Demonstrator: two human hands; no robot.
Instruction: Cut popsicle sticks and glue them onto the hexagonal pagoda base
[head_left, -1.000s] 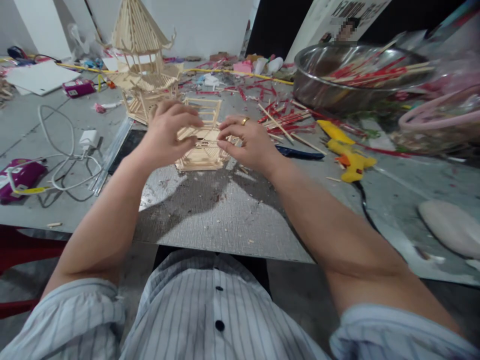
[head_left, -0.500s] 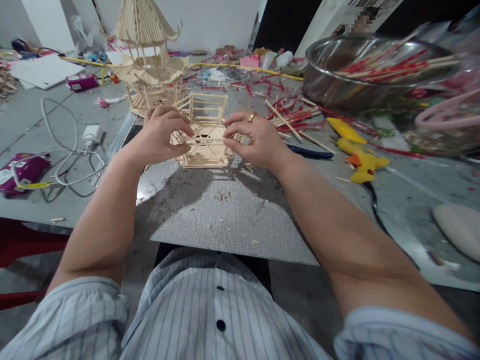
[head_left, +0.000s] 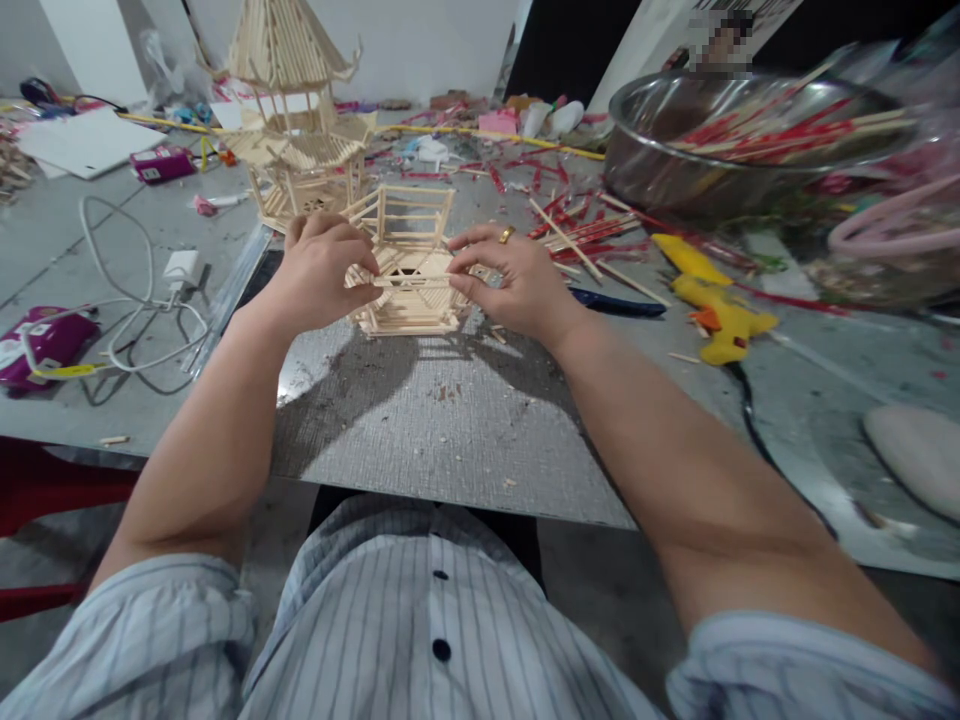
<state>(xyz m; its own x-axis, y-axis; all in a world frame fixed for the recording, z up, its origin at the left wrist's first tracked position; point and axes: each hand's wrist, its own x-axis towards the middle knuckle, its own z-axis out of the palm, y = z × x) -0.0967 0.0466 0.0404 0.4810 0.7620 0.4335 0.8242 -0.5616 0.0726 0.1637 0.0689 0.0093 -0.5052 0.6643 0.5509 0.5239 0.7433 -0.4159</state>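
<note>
A thin pale wooden stick (head_left: 412, 283) spans level between both hands. My left hand (head_left: 322, 268) pinches its left end, and my right hand (head_left: 514, 275), with a gold ring, pinches its right end. Right behind and below the stick is a small stick-built frame (head_left: 409, 318) with a flat base and upright railings at its back. Fingers cover its left and right sides. A taller stick pagoda (head_left: 281, 45) with a pointed roof stands behind my left hand.
Yellow glue gun (head_left: 724, 320) and dark blue tool (head_left: 619, 305) lie at right. A metal basin (head_left: 652, 170) holds red-wrapped sticks; more sticks (head_left: 577, 240) are scattered before it. White cable (head_left: 142, 330) and purple packs (head_left: 49, 345) sit at left. The table's front edge (head_left: 450, 500) is near my body.
The stick between my hands sits almost level and shows more clearly. Both hands have barely moved, and the view has shifted very slightly.
</note>
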